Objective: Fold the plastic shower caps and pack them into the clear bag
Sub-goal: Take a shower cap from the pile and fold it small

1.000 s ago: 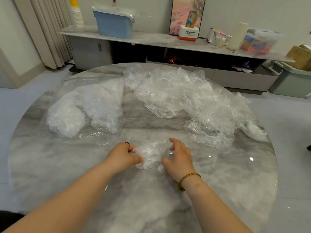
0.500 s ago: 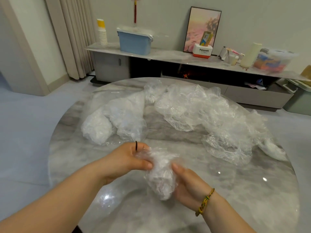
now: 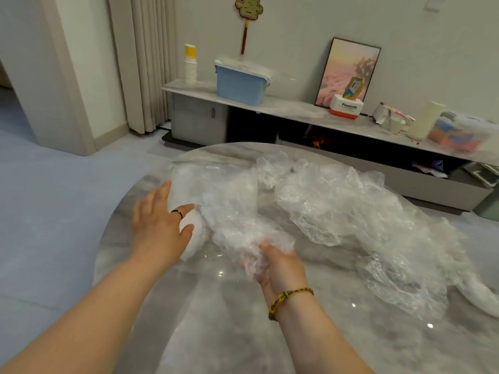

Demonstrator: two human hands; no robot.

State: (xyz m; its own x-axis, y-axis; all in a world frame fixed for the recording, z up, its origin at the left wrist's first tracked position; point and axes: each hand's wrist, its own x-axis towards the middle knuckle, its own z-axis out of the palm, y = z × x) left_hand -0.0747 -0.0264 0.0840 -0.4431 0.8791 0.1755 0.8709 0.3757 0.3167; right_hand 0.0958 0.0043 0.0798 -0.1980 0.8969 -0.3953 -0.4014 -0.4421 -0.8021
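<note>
Round grey marble table bare at lower frame; left hand, fingers splayed, over clear plastic bag by its left edge; right hand clamps crumpled clear shower cap.

left grip spread open, stretched forward; right grip curled, palm inward.
</note>
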